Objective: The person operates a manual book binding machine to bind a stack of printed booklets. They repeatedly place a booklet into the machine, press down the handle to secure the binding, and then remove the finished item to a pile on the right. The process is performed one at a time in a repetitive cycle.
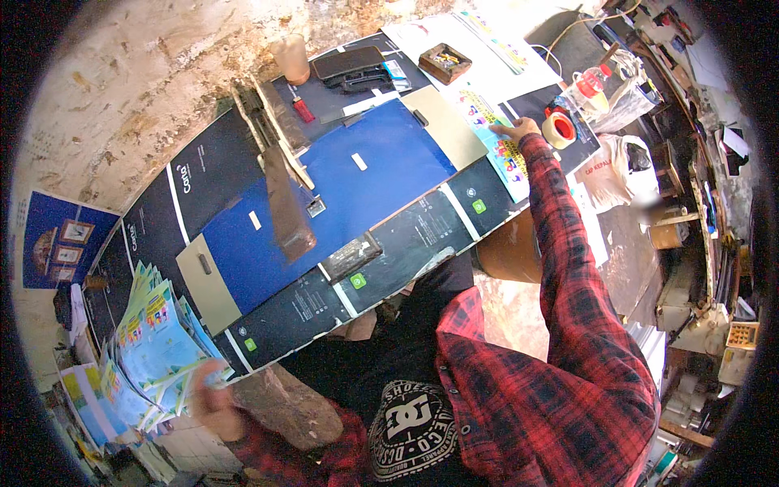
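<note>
My right hand [519, 130] reaches to the far right of the work surface, its fingers stretched out on a colourful printed sheet [510, 166]. Near the lower left is my left hand [214, 403], smeared by motion, beside a fanned stack of printed sheets [154, 325]. Whether that hand grips any of them is hidden by the blur. Between my hands a blue board [373, 174] with beige end strips lies on the dark tabletop [406, 231]. Across the blue board rests a wooden-framed tool with a broad brown blade [286, 203].
Along the back stand a plastic cup [291, 61], a red-handled screwdriver [303, 109], a black tray [349, 65] and a small wooden box [445, 62]. Tape rolls [558, 130] and a red-capped bottle [591, 84] are at right. A dark block [351, 257] lies by the near edge.
</note>
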`<state>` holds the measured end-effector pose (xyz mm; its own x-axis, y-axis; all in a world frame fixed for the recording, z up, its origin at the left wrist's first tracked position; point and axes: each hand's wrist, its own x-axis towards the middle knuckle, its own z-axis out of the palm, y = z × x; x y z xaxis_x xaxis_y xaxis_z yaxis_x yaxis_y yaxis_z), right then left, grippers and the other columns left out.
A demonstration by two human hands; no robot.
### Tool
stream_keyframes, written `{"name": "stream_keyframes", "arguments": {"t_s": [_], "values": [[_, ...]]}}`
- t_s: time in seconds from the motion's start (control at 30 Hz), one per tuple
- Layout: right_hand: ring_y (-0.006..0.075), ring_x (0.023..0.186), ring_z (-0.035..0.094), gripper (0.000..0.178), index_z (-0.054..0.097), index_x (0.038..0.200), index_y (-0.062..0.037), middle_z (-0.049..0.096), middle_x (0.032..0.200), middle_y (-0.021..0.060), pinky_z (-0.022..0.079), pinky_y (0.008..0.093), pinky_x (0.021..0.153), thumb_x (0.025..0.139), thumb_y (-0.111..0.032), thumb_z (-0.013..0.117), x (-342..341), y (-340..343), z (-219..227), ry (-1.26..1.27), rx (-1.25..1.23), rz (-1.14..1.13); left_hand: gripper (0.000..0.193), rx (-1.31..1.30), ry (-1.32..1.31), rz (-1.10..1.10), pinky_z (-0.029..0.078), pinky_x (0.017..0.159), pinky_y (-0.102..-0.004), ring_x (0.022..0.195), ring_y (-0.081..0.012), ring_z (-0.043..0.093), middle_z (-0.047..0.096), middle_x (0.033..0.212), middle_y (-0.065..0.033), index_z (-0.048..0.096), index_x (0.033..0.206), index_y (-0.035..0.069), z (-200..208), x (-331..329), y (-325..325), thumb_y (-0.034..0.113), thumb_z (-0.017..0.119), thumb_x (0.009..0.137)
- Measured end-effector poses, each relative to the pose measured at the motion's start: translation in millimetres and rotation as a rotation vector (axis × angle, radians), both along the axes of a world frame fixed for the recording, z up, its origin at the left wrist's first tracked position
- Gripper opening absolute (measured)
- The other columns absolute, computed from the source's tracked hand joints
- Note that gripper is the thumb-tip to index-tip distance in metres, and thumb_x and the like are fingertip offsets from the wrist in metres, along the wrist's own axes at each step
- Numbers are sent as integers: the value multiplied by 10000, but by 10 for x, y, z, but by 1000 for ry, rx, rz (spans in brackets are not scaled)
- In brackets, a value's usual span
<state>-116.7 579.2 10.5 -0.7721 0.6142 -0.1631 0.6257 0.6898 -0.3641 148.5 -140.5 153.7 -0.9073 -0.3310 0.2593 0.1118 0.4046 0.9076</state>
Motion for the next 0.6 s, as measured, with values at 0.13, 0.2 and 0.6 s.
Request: {"name": "stream_keyframes", "arguments": {"t_s": [0.13, 0.2, 0.6], "values": [[271, 958, 682, 777, 722, 981, 7, 706, 977, 197, 509, 382, 890, 609, -672, 768, -40, 35, -67, 24, -8, -98, 247, 43, 261, 322, 488, 884, -361, 934, -205, 618, 652, 1029, -88, 645, 1072, 3, 356, -689, -1007, 174, 562, 915], [264, 844, 696, 664, 743, 938, -49, 720, 923, 141, 524, 373, 810, 652, -648, 752, -118, -88, -67, 64, 49, -101, 255, -82, 265, 337, 494, 878, -367, 933, -216, 622, 652, 1039, -97, 641, 1082, 6, 624, -1180, -1344, 182, 581, 907], [36, 588, 394, 357, 611, 682, -64, 455, 635, -82, 320, 246, 533, 903, -334, 688, 572, -150, 962, 384, -276, 255, 356, 227, 236, -586, 532, 840, -398, 927, -281, 649, 651, 1103, -147, 611, 1141, 23, 695, -1080, 432, 226, 695, 861]]}}
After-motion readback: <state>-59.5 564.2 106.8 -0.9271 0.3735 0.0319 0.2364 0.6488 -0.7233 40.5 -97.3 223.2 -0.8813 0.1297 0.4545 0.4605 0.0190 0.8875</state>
